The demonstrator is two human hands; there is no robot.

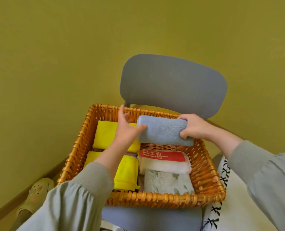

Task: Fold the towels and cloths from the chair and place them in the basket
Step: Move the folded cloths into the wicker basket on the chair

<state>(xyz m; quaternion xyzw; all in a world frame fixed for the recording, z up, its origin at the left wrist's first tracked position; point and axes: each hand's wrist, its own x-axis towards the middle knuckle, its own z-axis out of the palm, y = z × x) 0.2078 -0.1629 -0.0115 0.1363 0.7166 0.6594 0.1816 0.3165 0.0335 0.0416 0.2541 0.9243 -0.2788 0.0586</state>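
Blue-grey towel (pixel 163 130): folded into a thick pad, held level above the far right part of the basket, over bare wicker.
Right hand (pixel 193 127): fingers curled round the towel's right end, gripping it.
Left hand (pixel 126 130): fingers fairly straight and pointing away, thumb resting on the towel's left end; no closed grip seen.
Basket (pixel 155 197): wicker, rectangular, standing on the chair seat.
Basket contents: two folded yellow cloths (pixel 105 134) along the left side, one behind the other; a red-and-white towel (pixel 165 161) at mid right; a floral towel (pixel 166 182) just in front of it.
Chair (pixel 171 84): blue-grey, backrest upright beyond the basket.
Surroundings: a slipper (pixel 36 192) on the floor at lower left; a white patterned cloth (pixel 221 189) to the basket's right.
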